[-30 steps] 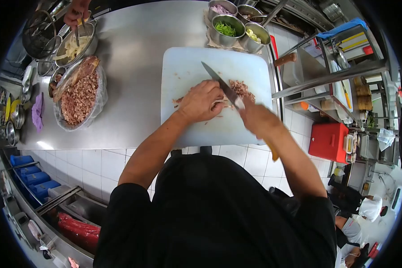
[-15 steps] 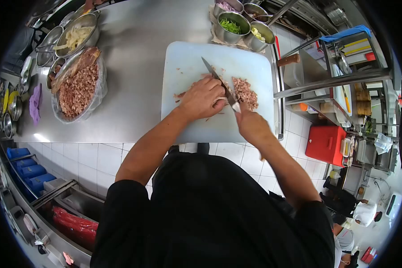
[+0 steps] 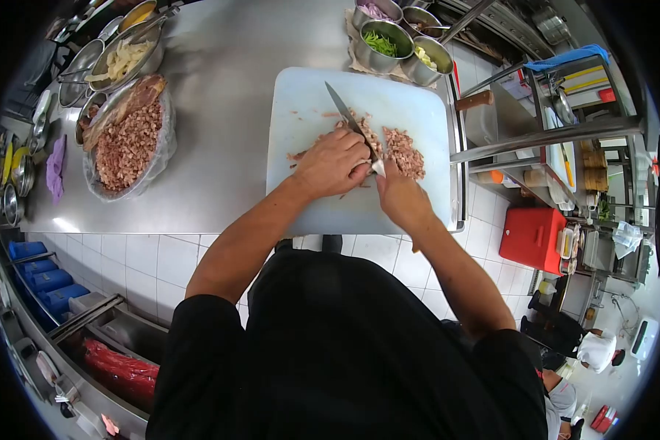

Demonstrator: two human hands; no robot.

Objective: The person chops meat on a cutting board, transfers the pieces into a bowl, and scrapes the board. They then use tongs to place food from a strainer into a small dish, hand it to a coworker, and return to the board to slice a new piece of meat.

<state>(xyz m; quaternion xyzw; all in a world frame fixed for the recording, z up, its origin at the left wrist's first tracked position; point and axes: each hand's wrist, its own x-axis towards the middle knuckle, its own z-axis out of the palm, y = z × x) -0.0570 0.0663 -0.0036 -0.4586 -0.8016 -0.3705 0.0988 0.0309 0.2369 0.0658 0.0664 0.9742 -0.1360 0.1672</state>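
A chef's knife lies across the white cutting board, its tip pointing away and to the left. My right hand is closed around its handle. Against the blade's left side rest the curled fingers of my left hand, pressing meat to the board; most of that meat is hidden under the fingers. Just right of the blade are freshly cut bits. A pile of diced meat sits farther right on the board.
A plastic-lined bowl of diced meat stands at left, near a purple cloth and a bowl of pale slices. Metal pots with chopped greens and other ingredients stand behind the board. Another knife's wooden handle projects at right.
The knife and my right hand have shifted left, closer to my left fingers. More cut bits show beside the blade. My left hand has barely moved.
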